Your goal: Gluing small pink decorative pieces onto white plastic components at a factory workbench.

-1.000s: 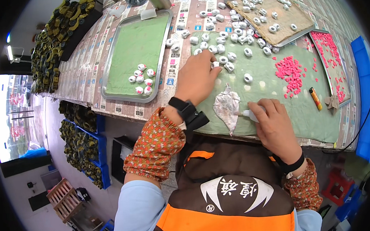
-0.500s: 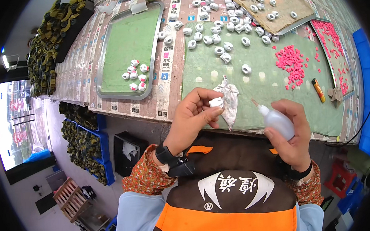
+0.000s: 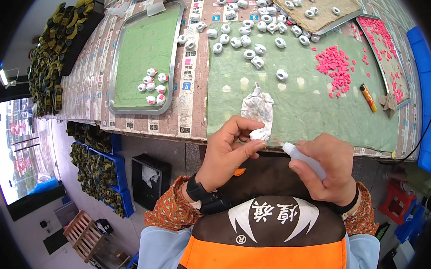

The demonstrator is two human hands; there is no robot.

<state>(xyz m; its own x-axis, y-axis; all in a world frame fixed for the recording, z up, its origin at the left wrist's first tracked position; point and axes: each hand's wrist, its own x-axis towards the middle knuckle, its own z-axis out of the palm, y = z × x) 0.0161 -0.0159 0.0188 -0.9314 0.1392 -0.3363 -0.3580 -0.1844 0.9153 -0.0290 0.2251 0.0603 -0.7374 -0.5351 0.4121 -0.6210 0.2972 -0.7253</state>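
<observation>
The left hand (image 3: 231,150) is pinching one white piece (image 3: 259,133) between thumb and fingers, holding it over the near edge of the table, in front of the rag (image 3: 257,108). The right hand (image 3: 326,163) is gripping a squeeze bottle (image 3: 308,162), its thin tip pointing toward the piece and stopping just short of it.

Too hard a squeeze could be flooding the piece, or wetting the left fingertips, since they are sitting so close to the tip. A loose pinch could be letting the piece drop off the table edge, as nothing is supporting it from below. A shaky right hand could be dripping onto the rag or the green cloth (image 3: 312,115).

Counting outward: one piece, one bottle and one rag are showing nearest. One white piece is lying alone past the rag. One yellow-orange stick (image 3: 368,97) is resting at the right. Eight pink-marked pieces (image 3: 161,88) are lying in the one left tray (image 3: 131,111). Pink bits (image 3: 336,69) are forming one heap, too many to count; more are filling one pink tray (image 3: 385,67). Farther off, white pieces (image 3: 259,48) are crowding past sure counting, some lying in one brown tray (image 3: 326,14).
</observation>
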